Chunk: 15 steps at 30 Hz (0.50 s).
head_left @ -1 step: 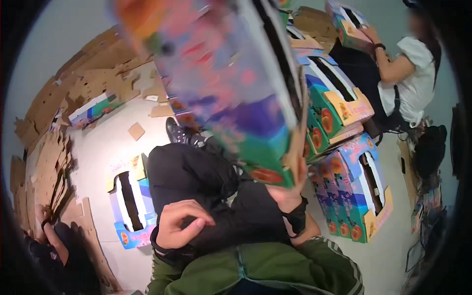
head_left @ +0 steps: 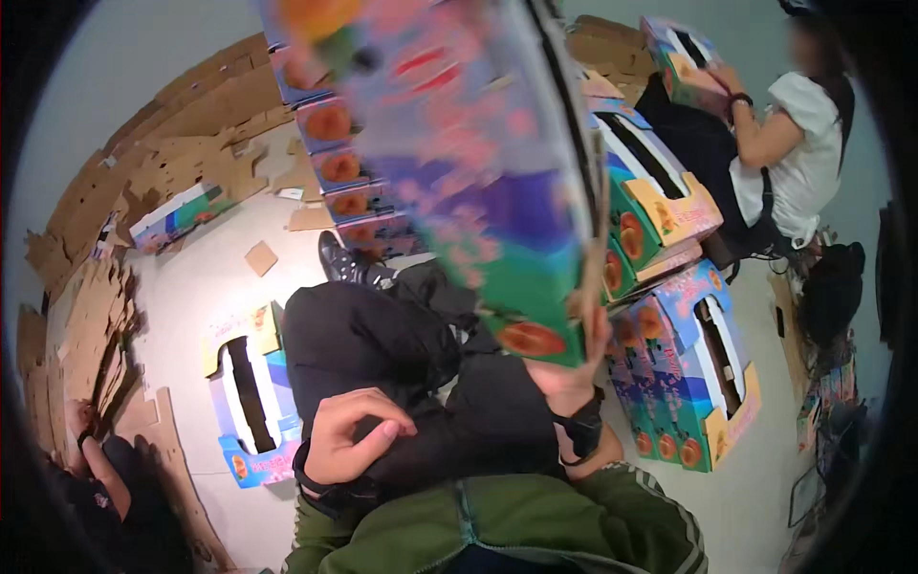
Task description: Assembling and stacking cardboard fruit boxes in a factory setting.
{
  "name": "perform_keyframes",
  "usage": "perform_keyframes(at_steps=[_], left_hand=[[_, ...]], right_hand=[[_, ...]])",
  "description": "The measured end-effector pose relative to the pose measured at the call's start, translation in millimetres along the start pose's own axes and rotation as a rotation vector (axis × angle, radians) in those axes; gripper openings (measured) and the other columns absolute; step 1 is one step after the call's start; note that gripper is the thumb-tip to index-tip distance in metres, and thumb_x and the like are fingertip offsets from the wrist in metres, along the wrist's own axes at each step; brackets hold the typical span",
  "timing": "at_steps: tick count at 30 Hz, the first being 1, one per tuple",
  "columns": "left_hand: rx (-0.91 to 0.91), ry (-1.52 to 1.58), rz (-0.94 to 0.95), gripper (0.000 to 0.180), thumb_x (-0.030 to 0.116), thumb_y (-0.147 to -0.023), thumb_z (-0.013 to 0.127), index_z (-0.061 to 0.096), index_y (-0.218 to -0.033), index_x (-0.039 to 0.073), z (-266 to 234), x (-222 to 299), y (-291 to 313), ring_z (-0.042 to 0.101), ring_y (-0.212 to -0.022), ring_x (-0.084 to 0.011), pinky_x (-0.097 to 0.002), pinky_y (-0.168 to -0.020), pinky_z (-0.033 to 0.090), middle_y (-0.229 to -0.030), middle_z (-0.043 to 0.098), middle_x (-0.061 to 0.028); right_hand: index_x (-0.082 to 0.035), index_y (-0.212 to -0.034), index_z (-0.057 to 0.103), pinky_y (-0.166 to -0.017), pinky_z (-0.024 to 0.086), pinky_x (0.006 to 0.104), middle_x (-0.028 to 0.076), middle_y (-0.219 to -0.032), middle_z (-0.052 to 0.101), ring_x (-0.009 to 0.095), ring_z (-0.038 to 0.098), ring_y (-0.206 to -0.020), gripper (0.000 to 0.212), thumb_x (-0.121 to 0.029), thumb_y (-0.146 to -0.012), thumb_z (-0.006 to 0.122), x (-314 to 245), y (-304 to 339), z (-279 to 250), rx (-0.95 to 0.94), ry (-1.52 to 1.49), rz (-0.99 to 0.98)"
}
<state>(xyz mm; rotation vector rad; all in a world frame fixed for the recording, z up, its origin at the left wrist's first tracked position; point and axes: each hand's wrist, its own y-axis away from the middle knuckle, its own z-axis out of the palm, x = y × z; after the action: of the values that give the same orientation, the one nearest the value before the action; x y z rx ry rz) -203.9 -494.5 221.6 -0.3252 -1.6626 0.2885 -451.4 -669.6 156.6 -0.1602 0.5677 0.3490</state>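
Note:
A colourful cardboard fruit carton, printed with pink blossoms and orange fruit, is held up tilted in front of me. My right hand grips its lower end, with the fingers partly hidden behind the cardboard. The carton's far end leaves the top of the view, and its upper part is blurred. My left hand lies on my black-trousered thigh, loosely curled, thumb apart, holding nothing that I can see. Left of my knee stands another carton with a long dark slot in its top.
Cartons stand grouped at right, with more stacked beyond and behind the held one. Flattened brown cardboard lies at left and along the wall. A person handles a carton at upper right; another person's arm shows lower left.
The held carton has swung slightly to the right with my right hand, uncovering more of the stacked cartons behind its left side. My left hand has stayed in place.

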Motion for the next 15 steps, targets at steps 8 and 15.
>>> perform_keyframes(at_steps=[8, 15], left_hand=[[-0.025, 0.262, -0.499, 0.013, 0.007, -0.098, 0.058, 0.066, -0.104, -0.001, 13, -113, 9, 0.066, -0.086, -0.0114, -0.0256, -0.078, 0.052, -0.095, 0.071, -0.0053], [-0.014, 0.355, -0.707, 0.014, 0.009, -0.099, 0.054, 0.064, -0.103, 0.0, 25, -196, 24, 0.063, -0.086, -0.0128, -0.0289, -0.081, 0.052, -0.094, 0.067, -0.0054]], right_hand=[[-0.012, -0.142, 0.049, -0.108, 0.043, 0.0509, 0.011, -0.139, 0.057, 0.032, 0.054, -0.129, 0.06, -0.049, -0.096, 0.055, -142, 10, 30, 0.339, 0.308, -0.691], [-0.014, -0.138, 0.052, -0.083, 0.057, 0.038, 0.011, -0.126, 0.064, 0.024, 0.067, -0.106, 0.057, -0.053, -0.097, 0.054, -238, -52, -19, 0.421, 0.766, -0.5]])
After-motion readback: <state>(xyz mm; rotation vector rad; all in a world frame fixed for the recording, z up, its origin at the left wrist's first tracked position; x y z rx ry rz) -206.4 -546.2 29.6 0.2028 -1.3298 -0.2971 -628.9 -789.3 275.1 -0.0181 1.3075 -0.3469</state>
